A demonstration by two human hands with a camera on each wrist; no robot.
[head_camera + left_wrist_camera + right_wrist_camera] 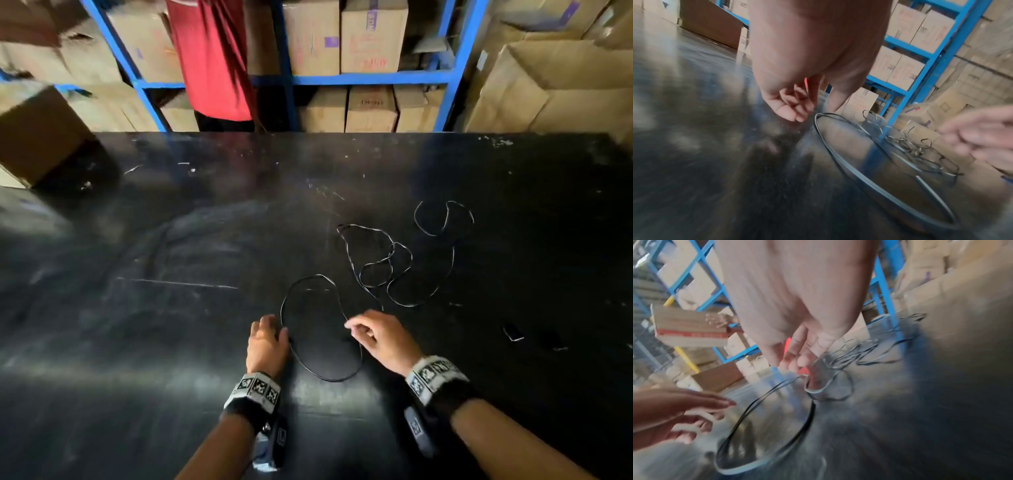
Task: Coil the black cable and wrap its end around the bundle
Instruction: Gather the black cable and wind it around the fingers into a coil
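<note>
A thin black cable lies on the black table (154, 325). One wide loop of the cable (315, 276) sits between my hands, and the rest trails off in loose tangles (399, 244) to the far right. My left hand (267, 337) hovers at the loop's left edge with its fingers relaxed and nothing in them; in the left wrist view its fingertips (795, 113) hang just beside the cable (828, 114). My right hand (371, 332) pinches the cable at the loop's right side. The right wrist view is blurred: the right hand's fingers (797, 358) show above the cable (812, 412).
A cardboard box (37, 137) stands on the table's far left corner. Blue shelving (370, 79) packed with cartons runs behind the table, with red cloth (212, 58) in front of it. Two small dark objects (513, 332) lie on the table to my right.
</note>
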